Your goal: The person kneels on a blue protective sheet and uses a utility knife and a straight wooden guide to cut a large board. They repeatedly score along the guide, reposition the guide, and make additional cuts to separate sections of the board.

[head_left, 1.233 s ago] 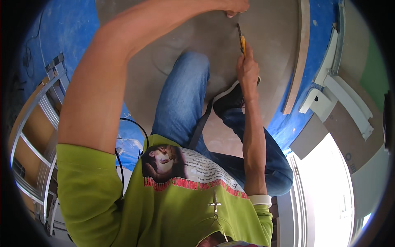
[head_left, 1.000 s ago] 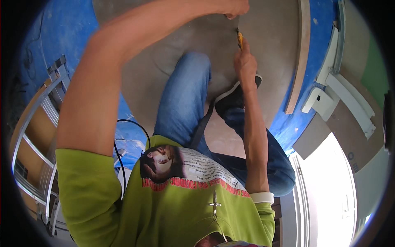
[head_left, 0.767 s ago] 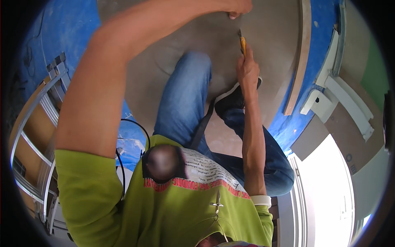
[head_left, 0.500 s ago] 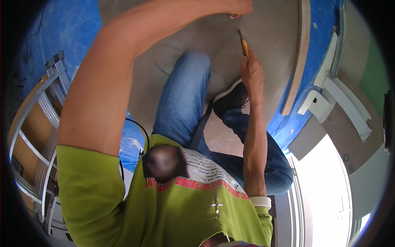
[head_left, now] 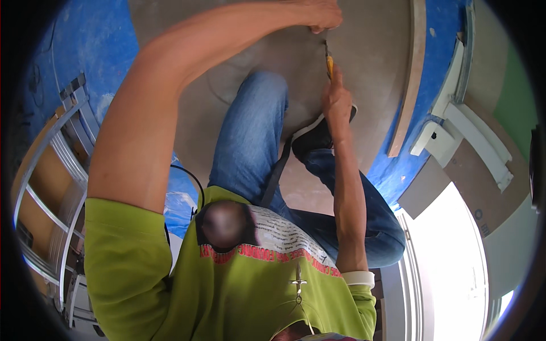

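Observation:
My right hand (head_left: 338,103) is wrapped round the yellow handle of a utility knife (head_left: 329,63). Its narrow dark blade points away from me, over a large brown board (head_left: 364,62) that I kneel on. Just beyond the blade tip, at the top edge of the view, my left hand (head_left: 325,15) is closed with its fingers curled down at the board. Whatever those fingers hold, if anything, is hidden. Whether the blade touches the board cannot be made out.
A long wooden strip (head_left: 410,85) lies along the board's right side, over blue sheeting (head_left: 392,153). White and brown board offcuts (head_left: 478,139) lie farther right. A metal ladder (head_left: 42,196) is at the left. My bent knee (head_left: 264,91) and dark shoe (head_left: 311,139) rest on the board.
The right hand and knife have shifted a little to the left. My left hand has come slightly left and nearer, showing more of its curled fingers.

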Demonstrator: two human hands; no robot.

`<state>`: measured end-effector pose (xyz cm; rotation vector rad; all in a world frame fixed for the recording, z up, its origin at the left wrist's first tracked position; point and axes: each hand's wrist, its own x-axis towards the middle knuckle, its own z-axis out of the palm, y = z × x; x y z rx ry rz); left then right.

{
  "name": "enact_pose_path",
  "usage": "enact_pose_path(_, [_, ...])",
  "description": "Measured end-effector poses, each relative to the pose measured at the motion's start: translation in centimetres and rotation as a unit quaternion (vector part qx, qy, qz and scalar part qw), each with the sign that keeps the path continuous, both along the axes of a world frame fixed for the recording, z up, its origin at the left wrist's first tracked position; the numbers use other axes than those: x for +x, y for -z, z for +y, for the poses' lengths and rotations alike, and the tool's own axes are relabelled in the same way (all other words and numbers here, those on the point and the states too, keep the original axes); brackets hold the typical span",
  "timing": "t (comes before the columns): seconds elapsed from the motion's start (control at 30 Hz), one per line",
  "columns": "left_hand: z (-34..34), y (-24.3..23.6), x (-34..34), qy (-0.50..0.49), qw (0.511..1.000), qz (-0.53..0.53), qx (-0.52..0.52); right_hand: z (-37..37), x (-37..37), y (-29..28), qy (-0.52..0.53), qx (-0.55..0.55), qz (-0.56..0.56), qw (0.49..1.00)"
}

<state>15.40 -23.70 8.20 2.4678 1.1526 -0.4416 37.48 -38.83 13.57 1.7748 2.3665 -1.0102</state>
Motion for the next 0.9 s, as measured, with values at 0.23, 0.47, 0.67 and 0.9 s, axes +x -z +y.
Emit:
enact_pose_path(0.23, [0.3, -0.8, 0.0, 0.025, 0.999, 0.021, 0.003, 0.9, -0.5, -0.1, 0.032, -0.036, 0.022, 0.999])
enact_pose_path(0.47, [1.1, -1.2, 0.7, 0.016, 0.997, 0.053, -0.046, 0.8, -0.4, -3.0, 0.04, -0.053, -0.01, 0.998])
enact_pose_path(0.67, [-0.8, 3.5, 0.8, -0.025, 0.998, 0.043, 0.041, 1.4, 0.3, -3.3, -0.022, -0.058, -0.02, 0.998])
enact_pose_path(0.9, [-1.9, -0.7, 2.4, 0.017, 0.999, 0.029, -0.041, 0.1, 1.6, -1.5, -0.017, -0.065, -0.056, 0.996])
